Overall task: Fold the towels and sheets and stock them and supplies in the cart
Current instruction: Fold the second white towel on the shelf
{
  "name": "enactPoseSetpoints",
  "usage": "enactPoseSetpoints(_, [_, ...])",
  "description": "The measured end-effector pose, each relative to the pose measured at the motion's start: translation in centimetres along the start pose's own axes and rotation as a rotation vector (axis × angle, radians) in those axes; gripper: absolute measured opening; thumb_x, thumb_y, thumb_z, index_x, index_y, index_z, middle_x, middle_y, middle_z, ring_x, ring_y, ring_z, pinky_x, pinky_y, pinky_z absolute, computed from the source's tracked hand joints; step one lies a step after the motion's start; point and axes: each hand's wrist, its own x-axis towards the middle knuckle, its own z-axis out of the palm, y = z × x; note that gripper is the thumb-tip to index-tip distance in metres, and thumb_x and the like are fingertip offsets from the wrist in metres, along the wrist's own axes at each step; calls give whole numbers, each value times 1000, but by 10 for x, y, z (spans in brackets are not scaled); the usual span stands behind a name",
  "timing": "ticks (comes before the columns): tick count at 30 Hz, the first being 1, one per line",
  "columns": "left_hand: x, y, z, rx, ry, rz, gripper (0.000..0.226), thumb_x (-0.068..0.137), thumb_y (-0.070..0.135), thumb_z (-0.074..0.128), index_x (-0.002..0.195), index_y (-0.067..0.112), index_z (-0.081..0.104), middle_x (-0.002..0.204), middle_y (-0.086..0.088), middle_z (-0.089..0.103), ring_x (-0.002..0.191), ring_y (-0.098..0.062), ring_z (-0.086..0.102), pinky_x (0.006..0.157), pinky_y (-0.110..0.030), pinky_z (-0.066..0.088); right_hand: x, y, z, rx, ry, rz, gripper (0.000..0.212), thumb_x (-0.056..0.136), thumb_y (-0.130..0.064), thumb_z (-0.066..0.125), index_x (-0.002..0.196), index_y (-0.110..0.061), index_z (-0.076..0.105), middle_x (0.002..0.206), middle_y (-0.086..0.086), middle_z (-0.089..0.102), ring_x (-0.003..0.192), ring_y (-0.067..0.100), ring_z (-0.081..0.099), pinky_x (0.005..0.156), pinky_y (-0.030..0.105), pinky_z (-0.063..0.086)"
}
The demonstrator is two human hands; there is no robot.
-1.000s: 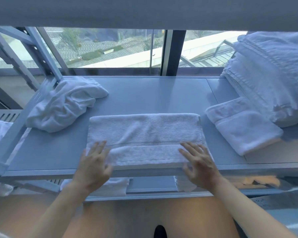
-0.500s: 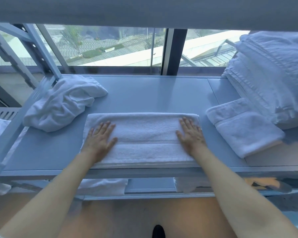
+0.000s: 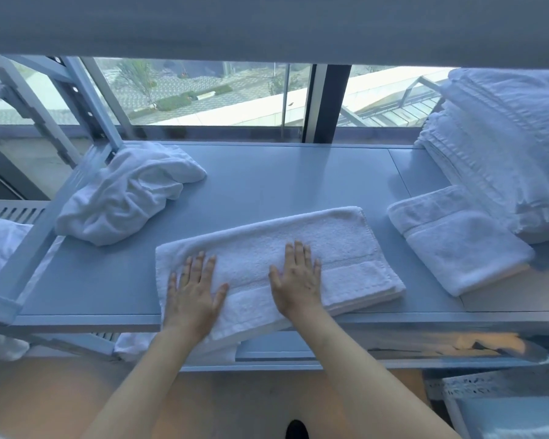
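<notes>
A white towel (image 3: pixel 346 248), folded into a long strip, lies askew on the grey shelf (image 3: pixel 267 185), its left end hanging over the front edge. My left hand (image 3: pixel 194 289) presses flat on the towel's left part, fingers straight. Near the towel's middle, my right hand (image 3: pixel 297 277) lies flat on it too, fingers spread. A crumpled white towel (image 3: pixel 124 194) sits at the back left. At the right lies a smaller folded towel (image 3: pixel 457 245).
A tall stack of folded white linens (image 3: pixel 504 141) fills the right end of the shelf. A slanted metal frame (image 3: pixel 76 99) rises at the left, with white linen (image 3: pixel 0 245) beyond it. A window runs behind the shelf. More white cloth (image 3: pixel 133 345) shows on a lower level.
The folded towel has turned, its left end now nearer me and over the shelf edge. My right hand moved from the towel's right end to its middle; my left hand drew back.
</notes>
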Motion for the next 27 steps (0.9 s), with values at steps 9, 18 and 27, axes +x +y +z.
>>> enactPoseSetpoints(9, [-18, -2, -21, -72, 72, 93, 64, 104, 48, 46, 159, 19, 34, 171, -3, 21, 157, -25, 19, 123, -54, 25, 7, 21, 8, -169, -85, -315, 74, 101, -56, 13, 165, -20, 3, 172, -4, -8, 158, 17, -13, 126, 44, -13])
enactPoseSetpoints(18, [22, 21, -7, 14, -68, 443, 64, 107, 52, 33, 164, 28, 19, 173, 8, 4, 159, -15, -1, 125, -52, 15, 11, 44, -21, -270, -203, -806, 69, 106, -46, 36, 165, -19, 13, 173, 0, 6, 159, 17, 1, 128, 39, 0])
enactPoseSetpoints(27, [-29, 47, 17, -124, -23, 228, 67, 106, 54, 30, 165, 33, 6, 172, 13, -8, 159, -13, -10, 127, -50, 8, 8, 64, -42, -306, -179, -558, 66, 104, -46, 36, 165, -27, 18, 173, -6, 6, 159, 17, 5, 128, 48, 7])
